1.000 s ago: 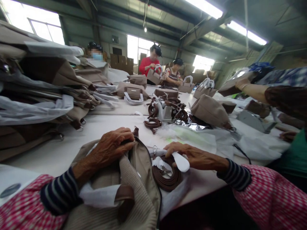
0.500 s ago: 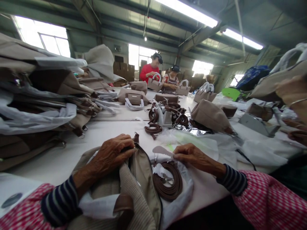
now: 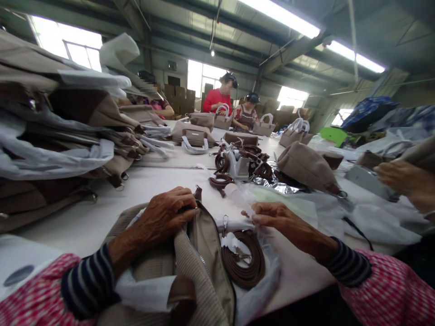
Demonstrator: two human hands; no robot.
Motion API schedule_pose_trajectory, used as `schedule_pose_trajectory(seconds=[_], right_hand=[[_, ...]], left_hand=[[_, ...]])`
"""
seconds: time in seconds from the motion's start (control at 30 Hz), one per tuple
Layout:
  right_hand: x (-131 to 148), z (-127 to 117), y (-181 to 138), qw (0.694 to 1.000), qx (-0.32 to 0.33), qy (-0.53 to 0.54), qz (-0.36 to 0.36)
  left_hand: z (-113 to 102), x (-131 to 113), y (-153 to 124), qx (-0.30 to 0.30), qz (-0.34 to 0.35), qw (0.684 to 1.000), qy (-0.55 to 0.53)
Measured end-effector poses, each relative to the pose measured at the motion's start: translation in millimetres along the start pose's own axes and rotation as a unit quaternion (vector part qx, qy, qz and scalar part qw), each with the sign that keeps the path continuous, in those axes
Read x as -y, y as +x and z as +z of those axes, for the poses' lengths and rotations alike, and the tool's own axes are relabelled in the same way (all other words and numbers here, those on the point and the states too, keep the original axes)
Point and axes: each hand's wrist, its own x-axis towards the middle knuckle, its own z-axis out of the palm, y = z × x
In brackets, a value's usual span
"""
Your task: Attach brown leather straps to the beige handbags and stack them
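My left hand (image 3: 170, 213) is closed on the top edge of a beige ribbed handbag (image 3: 200, 276), beside its zipper. The bag lies unzipped in front of me, its lining showing and its brown handle partly wrapped in white paper. Between the thumb and fingers of my right hand (image 3: 278, 222) is a small, flat, pale tag-like piece (image 3: 237, 197), blurred at its outer end. Just below that hand, a coiled brown strap (image 3: 243, 267) with metal clips and a scrap of white wrap lies against the bag's right side.
Wrapped handbags are piled high at left (image 3: 78, 131). Beyond my hands are more brown straps (image 3: 260, 170), a beige bag (image 3: 306, 165) and clear plastic sheets (image 3: 370, 222). Another person's hand (image 3: 401, 181) is at the right edge. Several co-workers stand or sit at the far end.
The pale piece in my right hand has turned and now shows lighter. My left hand stays on the bag. At right, the other person's hand has moved lower.
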Motion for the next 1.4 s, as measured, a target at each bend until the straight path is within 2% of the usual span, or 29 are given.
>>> schedule_pose_trajectory(seconds=[0.13,0.27,0.33,0.43,0.47,0.5,0.6,0.7,1.1,1.4], right_hand=[[-1.9,-13.9,14.9,0.995,-0.101,-0.02,0.01],[-4.5,-43.0,52.9,0.975,-0.161,-0.148,0.034],[-7.4,-51.0,62.6,0.951,-0.199,-0.233,0.033],[-13.2,-44.3,51.5,0.887,-0.257,-0.377,-0.075],[-15.0,-38.0,42.4,0.866,-0.249,-0.419,-0.108],[-16.4,-30.7,32.1,0.859,-0.22,-0.447,-0.121],[-17.9,-9.7,5.4,0.881,-0.075,-0.459,-0.09],[-15.1,0.1,-2.9,0.893,-0.001,-0.443,-0.077],[-1.6,-7.0,25.1,0.95,0.097,-0.296,0.025],[5.9,2.2,14.3,0.944,0.021,-0.329,-0.015]], left_hand=[[-1.2,-0.8,-0.9,-0.003,0.001,1.0,-0.001],[-4.3,-5.0,-1.0,0.002,-0.001,1.0,-0.007],[-4.9,-6.6,-0.6,0.004,-0.005,1.0,-0.009],[-3.3,-5.4,0.7,-0.002,-0.005,1.0,-0.011],[-2.2,-4.1,1.1,-0.007,-0.002,1.0,-0.01],[-1.1,-2.6,1.4,-0.012,0.003,1.0,-0.008],[1.2,1.1,1.3,-0.025,0.015,1.0,0.003],[1.2,1.7,-0.2,-0.031,0.018,0.999,0.008],[1.0,0.3,1.2,-0.032,0.022,0.999,0.009],[2.1,1.2,0.2,-0.031,0.02,0.999,0.016]])
